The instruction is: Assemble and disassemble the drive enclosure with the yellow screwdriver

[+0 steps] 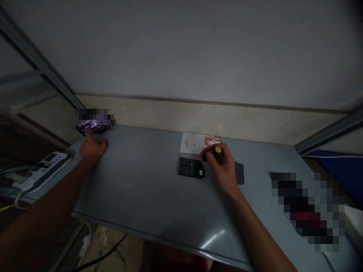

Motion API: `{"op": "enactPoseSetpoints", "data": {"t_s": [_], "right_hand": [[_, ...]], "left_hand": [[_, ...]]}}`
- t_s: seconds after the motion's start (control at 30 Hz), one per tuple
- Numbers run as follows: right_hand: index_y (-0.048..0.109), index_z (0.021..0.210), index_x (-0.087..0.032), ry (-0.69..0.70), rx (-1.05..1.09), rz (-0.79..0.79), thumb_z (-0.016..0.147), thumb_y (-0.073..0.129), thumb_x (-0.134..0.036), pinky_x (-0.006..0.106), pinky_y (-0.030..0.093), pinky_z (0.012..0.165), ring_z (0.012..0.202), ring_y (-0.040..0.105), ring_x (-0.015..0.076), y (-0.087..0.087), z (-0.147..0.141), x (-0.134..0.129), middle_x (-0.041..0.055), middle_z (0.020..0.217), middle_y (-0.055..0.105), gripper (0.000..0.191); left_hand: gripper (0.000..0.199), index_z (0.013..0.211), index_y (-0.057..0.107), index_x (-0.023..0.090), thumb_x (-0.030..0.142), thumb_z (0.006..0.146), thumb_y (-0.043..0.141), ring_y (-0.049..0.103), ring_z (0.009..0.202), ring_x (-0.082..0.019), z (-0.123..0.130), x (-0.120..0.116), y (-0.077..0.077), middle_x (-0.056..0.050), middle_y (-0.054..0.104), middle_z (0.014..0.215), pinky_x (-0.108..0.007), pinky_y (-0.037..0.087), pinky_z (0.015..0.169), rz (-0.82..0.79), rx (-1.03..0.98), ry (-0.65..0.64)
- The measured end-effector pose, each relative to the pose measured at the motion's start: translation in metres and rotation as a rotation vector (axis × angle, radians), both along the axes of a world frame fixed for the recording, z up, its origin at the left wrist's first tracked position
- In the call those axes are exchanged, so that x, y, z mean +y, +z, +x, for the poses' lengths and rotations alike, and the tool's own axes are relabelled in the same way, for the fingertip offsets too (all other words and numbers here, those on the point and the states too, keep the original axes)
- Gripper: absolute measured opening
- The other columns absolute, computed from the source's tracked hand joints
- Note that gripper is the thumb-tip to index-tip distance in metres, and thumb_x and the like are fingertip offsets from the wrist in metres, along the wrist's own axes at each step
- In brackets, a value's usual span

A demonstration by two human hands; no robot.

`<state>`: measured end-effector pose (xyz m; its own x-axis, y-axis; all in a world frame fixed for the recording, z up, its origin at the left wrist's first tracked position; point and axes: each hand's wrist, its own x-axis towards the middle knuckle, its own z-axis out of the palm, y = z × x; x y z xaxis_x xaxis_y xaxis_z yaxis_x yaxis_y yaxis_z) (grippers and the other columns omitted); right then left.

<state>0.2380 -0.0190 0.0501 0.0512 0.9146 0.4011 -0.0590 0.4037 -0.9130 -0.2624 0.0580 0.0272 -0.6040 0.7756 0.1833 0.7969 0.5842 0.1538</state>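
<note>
My left hand (92, 148) reaches to the far left, with its index finger stretched out to the lit screen of a phone (85, 128) and the thumb apart. It holds nothing. In my closed right hand (222, 166) is a screwdriver with a black and yellow handle (217, 150); its tip cannot be made out. Just left of that hand lies an opened black device (184, 170) with a green circuit board showing. Behind it, a white sheet (198, 139) carries several tiny dark screws (186, 143) and an orange-and-white animal face (213, 141), partly behind my fingers. A dark grey flat cover (240, 173) sits partly behind my right hand.
A white power strip (48, 170) with cables stands at the table's left edge. On the right lies a blurred-out dark object (300, 207). The grey table (136, 189) meets a wall (198, 56) at the back, with metal posts at both sides.
</note>
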Motion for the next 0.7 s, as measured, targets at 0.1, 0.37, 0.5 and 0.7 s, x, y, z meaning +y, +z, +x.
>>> {"op": "enactPoseSetpoints", "data": {"t_s": [0.1,0.37,0.5,0.7], "right_hand": [[0.058,0.099,-0.028,0.001,0.003,-0.007,0.095,0.071,-0.036,0.036,0.049,0.074,0.079,0.066,0.0179,0.0007,-0.0003,-0.0003,-0.0001,0.086,0.072,0.015],[0.059,0.099,-0.027,0.008,0.021,0.001,0.095,0.070,-0.033,0.036,0.048,0.075,0.079,0.067,0.0174,0.0019,-0.0012,-0.0003,-0.0007,0.085,0.071,0.013],[0.059,0.099,-0.027,0.017,0.014,0.004,0.095,0.070,-0.033,0.036,0.048,0.075,0.080,0.067,0.0176,0.0016,-0.0003,-0.0004,-0.0004,0.086,0.072,0.013],[0.059,0.098,-0.027,0.005,-0.001,-0.002,0.094,0.071,-0.034,0.036,0.047,0.075,0.079,0.066,0.0181,0.0034,-0.0004,-0.0011,-0.0001,0.084,0.072,0.015]], "left_hand": [[0.097,0.166,0.014,0.009,0.051,0.092,0.059,0.073,0.103,-0.042,-0.0005,0.0005,-0.0003,-0.024,0.074,0.111,-0.053,0.058,0.088,0.005,-0.010,0.003],[0.097,0.166,0.013,0.006,0.052,0.092,0.059,0.073,0.103,-0.040,-0.0023,0.0006,-0.0021,-0.024,0.074,0.110,-0.055,0.057,0.090,0.008,-0.005,0.006],[0.097,0.165,0.016,0.006,0.053,0.092,0.060,0.073,0.101,-0.041,-0.0038,0.0010,-0.0037,-0.025,0.074,0.109,-0.055,0.057,0.088,0.035,-0.015,0.002],[0.096,0.166,0.011,0.012,0.051,0.093,0.059,0.072,0.105,-0.043,-0.0005,0.0001,-0.0001,-0.023,0.074,0.113,-0.055,0.057,0.089,0.019,-0.030,0.016]]}}
